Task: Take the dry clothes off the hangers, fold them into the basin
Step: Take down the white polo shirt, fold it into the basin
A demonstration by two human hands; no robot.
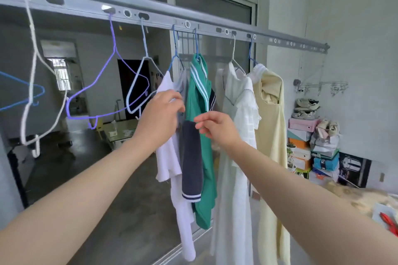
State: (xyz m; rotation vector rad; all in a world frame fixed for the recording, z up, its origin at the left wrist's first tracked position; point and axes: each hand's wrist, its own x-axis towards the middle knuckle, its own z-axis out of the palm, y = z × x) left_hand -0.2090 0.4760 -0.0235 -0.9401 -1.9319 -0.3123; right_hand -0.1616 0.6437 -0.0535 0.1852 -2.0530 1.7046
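Four garments hang under the right half of the drying rail (163,17), each on a wire hanger hooked into it. Leftmost is a white top (168,157) on a blue hanger (175,54), its shoulder gripped by the left hand (161,109). Touching it on the right is a green top (204,157) with white stripes and a navy sleeve, its edge pinched by the right hand (215,127). Further right hang a long white dress (237,157) and a pale yellow dress (271,135) — side by side, touching. Left of the clothes, bare hangers dangle from the rail — pale blue (140,84), purple (112,60), white (32,71).
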